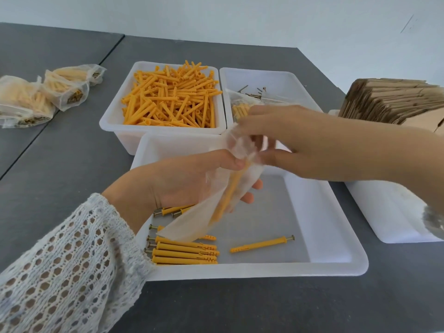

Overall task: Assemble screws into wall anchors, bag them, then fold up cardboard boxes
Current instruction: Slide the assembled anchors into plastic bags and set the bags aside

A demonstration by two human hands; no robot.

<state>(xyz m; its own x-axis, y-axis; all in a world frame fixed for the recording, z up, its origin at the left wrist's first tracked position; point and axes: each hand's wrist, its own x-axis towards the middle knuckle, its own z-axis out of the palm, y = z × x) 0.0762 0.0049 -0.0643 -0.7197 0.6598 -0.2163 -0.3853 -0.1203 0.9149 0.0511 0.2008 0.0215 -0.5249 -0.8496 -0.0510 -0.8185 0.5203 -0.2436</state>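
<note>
Holding a clear plastic bag (211, 212) over the near white tray (336, 236), the left hand (189, 181) has thumb and fingers curled round the bag's upper part, and at least one yellow anchor (228, 195) shows through the film inside it. The right hand (300, 145) reaches in from the right and pinches the bag's mouth; motion blur there leaves the exact finger placement unclear. Assembled anchors with screws (185, 251) lie in a row at the tray's near left, with a single one (262, 243) apart to their right. Beyond the tray sits a bin of loose yellow anchors (170, 97), and to its right a bin with screws (252, 92). Filled bags (48, 94) lie far left on the grey table (72, 152); flattened cardboard boxes (394, 102) are stacked far right.
</note>
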